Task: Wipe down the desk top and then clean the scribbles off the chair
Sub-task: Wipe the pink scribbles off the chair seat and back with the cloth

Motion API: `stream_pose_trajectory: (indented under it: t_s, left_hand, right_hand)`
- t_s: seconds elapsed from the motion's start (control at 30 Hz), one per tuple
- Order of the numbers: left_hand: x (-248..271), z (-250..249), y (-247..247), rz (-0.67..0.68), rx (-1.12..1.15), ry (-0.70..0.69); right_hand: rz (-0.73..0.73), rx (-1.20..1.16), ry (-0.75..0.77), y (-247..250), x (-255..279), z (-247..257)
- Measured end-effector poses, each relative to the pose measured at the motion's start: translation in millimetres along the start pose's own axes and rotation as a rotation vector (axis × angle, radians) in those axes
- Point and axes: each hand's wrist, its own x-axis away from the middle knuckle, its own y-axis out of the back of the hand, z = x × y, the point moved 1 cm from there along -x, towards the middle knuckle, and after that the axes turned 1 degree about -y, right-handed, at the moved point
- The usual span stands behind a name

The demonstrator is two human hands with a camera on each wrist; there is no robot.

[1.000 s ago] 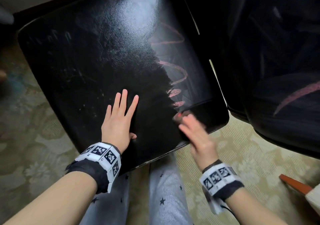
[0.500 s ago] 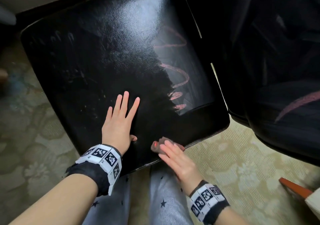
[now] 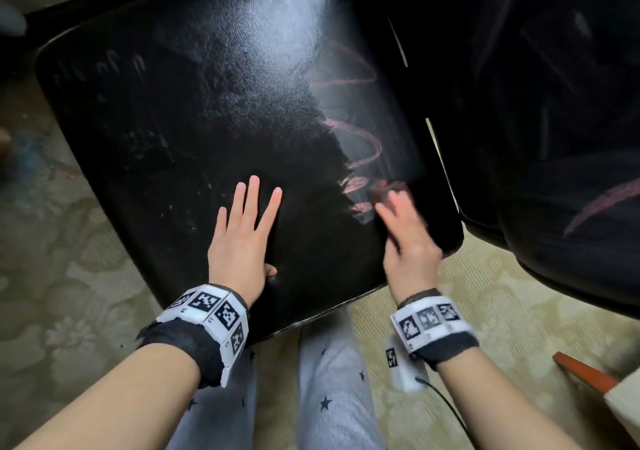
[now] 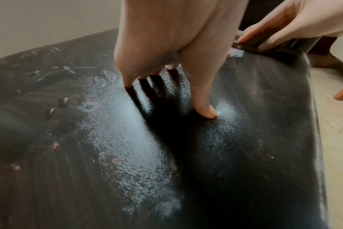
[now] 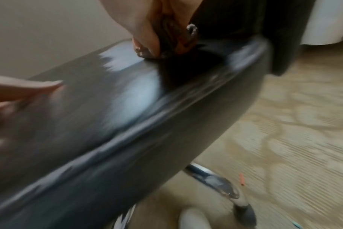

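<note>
On the left of the black chair seat (image 3: 194, 130), faint pale marks sit near the far edge, and the left wrist view adds small pink flecks scattered over the grain that the head view barely shows. The left hand (image 3: 242, 238) lies flat on the seat with straight, spread fingers, holding nothing, just bracing. Right of it runs the jagged border between the darker wiped area and the pink scribbles (image 3: 356, 144) looping down the seat's right strip. The right hand (image 3: 408, 238), its grip curled round a small dark cloth (image 3: 388, 189), now rubs at the lowest loops; half a second ago it was down at the seat's near edge, and a second ago up by the scribbles, so it is scrubbing back and forth and the pink is giving way slowly. The right wrist view, blurred, shows the crumpled cloth pinched between fingertips and a chrome chair base below, hidden from the head camera. Further right, another pink stroke (image 3: 602, 203) crosses a second black cushion, apparently untouched, so much remains.
</note>
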Motion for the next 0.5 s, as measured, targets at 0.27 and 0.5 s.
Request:
stream_pose_trajectory:
  t_s: [0.27, 0.5]
  left_hand:
    - [0, 1, 1, 0.014, 0.005, -0.003]
    - [0, 0, 0, 0.005, 0.027, 0.009]
  right_hand:
    - [0.132, -0.017, 0.033, 12, -45, -20]
    - [-0.045, 0.008, -0.118, -5, -47, 6]
